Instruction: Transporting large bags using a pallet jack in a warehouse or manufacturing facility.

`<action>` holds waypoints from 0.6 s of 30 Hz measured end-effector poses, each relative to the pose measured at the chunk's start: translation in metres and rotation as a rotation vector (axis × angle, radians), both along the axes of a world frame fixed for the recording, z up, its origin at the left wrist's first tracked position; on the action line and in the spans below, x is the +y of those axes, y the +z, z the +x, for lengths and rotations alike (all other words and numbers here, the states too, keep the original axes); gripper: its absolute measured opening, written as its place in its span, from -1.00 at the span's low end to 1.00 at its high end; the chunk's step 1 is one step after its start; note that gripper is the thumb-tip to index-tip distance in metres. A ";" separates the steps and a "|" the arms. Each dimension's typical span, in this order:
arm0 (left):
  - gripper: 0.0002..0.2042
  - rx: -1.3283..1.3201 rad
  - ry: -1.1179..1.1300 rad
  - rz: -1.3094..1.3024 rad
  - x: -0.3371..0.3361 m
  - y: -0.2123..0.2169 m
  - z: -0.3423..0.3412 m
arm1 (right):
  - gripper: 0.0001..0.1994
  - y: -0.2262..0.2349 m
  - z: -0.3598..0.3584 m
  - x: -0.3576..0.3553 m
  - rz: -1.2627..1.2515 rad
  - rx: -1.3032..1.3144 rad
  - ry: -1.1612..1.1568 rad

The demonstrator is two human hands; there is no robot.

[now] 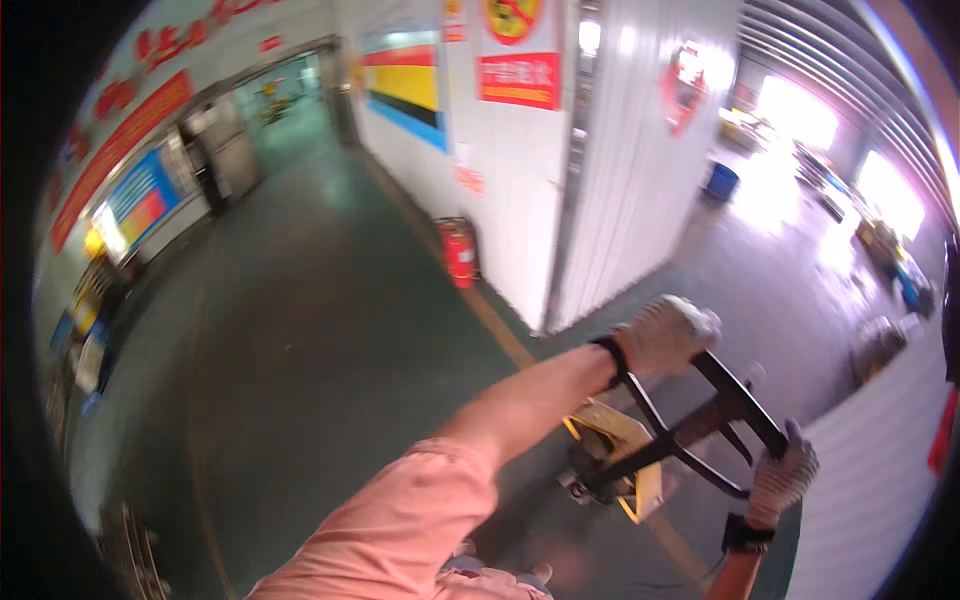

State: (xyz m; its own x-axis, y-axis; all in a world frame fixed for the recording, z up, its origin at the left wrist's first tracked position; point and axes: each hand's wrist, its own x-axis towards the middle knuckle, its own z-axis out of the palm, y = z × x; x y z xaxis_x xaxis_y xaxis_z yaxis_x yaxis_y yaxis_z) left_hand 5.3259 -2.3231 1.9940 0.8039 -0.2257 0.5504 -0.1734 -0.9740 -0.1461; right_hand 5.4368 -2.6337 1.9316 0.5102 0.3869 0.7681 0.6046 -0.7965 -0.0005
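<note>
A pallet jack stands low in front of me, with a yellow body (645, 470) and a black loop-shaped handle (708, 418). My left hand (668, 335), in a pale knit glove, is closed around the far left end of the handle's crossbar. On the other end of that bar my gloved right hand (785, 475) is wrapped, a dark band at its wrist. Between the two hands a thin black lever runs inside the loop. The jack's forks are not visible from here.
A white panel wall corner (548, 200) juts out ahead, with a red fire extinguisher (459, 252) at its foot. A green-floored passage (300, 300) stretches left. To the right, a bright hall holds a blue bin (721, 182) and piled goods; a pale ridged surface (880, 470) lies beside my right hand.
</note>
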 end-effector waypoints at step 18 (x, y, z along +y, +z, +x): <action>-0.82 -0.143 -0.175 0.035 0.025 -0.023 0.075 | -0.57 -0.011 0.033 0.014 0.009 -0.159 -0.004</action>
